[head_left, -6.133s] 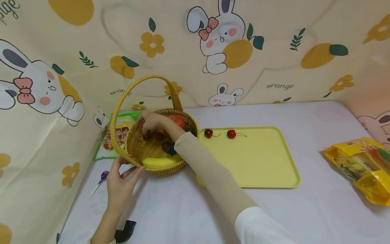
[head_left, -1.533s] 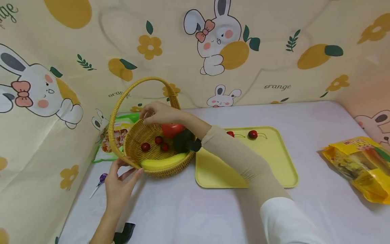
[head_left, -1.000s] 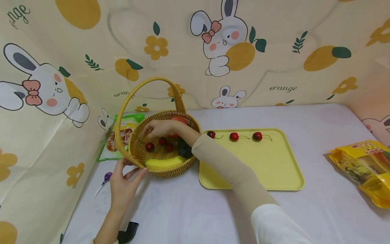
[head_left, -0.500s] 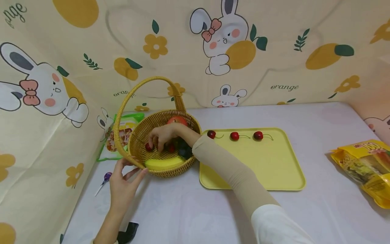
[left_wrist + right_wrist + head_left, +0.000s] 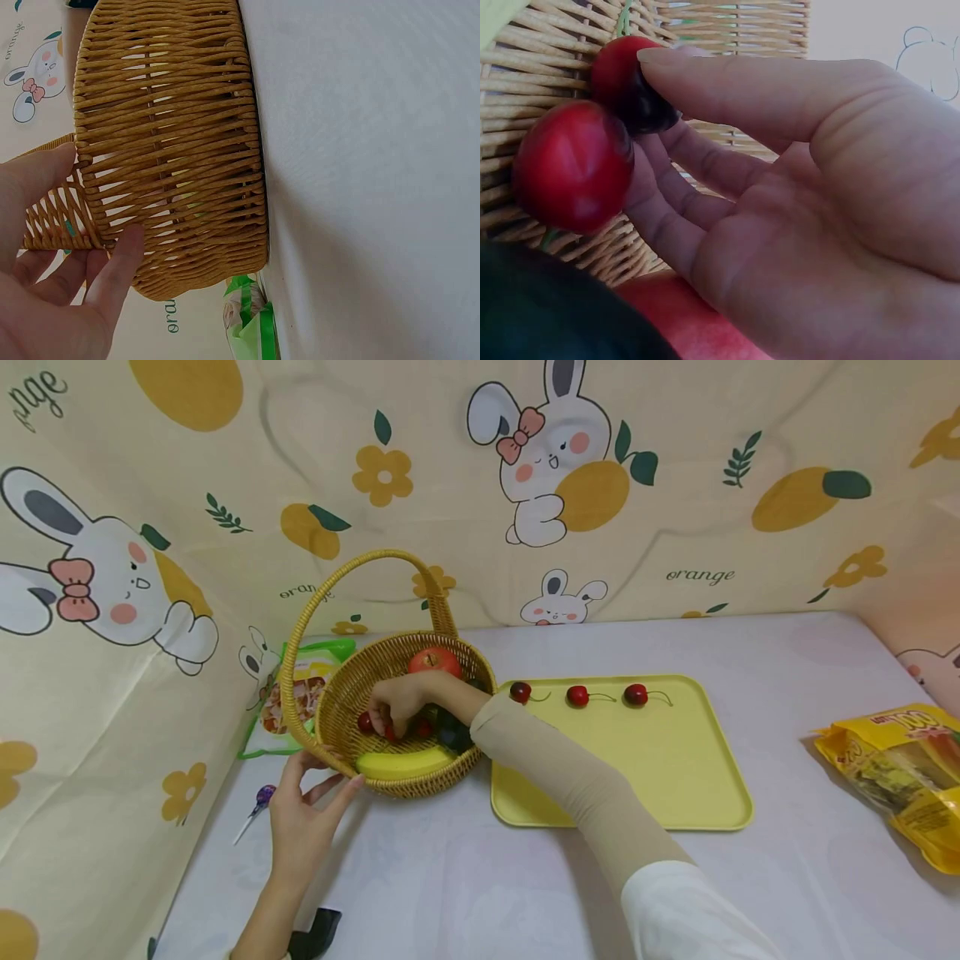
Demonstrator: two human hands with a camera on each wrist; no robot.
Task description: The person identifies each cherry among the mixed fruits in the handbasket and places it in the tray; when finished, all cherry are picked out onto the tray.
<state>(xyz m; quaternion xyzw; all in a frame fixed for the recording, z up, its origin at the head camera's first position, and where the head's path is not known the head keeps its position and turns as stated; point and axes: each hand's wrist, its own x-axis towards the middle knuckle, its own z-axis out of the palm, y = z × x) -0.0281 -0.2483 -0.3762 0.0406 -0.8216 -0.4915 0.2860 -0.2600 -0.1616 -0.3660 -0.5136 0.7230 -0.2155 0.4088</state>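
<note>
My left hand holds the wicker basket by its rim at the foot of the handle; the left wrist view shows thumb and fingers on the weave. My right hand reaches inside the basket. In the right wrist view its thumb and fingers pinch a dark-red cherry with a green stem. Another cherry lies right beside the fingertips, and one more cherry sits to the left. A banana, a red round fruit and a dark green fruit share the basket.
Right of the basket lies a yellow tray with three stemmed cherries along its far edge. A green-edged food bag and a lollipop are at the left, a yellow packet at the far right. Patterned cloth walls the table.
The tray shows three cherries where two showed at first. My right hand has lowered into the basket and now pinches a cherry there. The left hand keeps its hold on the rim.
</note>
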